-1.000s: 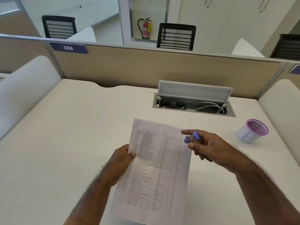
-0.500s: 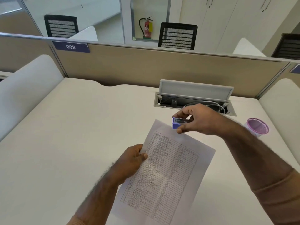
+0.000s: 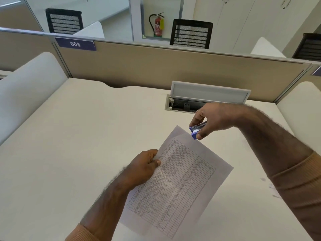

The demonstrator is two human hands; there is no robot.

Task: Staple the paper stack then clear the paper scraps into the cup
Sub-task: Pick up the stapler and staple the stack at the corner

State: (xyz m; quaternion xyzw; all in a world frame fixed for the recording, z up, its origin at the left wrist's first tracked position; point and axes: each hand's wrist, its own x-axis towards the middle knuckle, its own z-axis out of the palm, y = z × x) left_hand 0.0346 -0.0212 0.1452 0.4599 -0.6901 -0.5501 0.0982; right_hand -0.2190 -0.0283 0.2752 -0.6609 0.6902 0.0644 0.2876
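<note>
Right hand (image 3: 211, 119) pinches the mini stapler (image 3: 197, 129) at the paper stack (image 3: 180, 180)'s far edge, near its corner (mouth looks on the sheet, hard to tell). Left hand (image 3: 145, 166) pinches the left edge, stack tilted diagonally above the surface (image 3: 69, 145).

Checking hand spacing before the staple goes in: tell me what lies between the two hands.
In the head view, only the paper stack spans from the left hand to the right hand, whose stapler sits at its top edge.

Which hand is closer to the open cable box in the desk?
Right. The right hand with the stapler is just before the cable box; the left hand is farther back.
</note>
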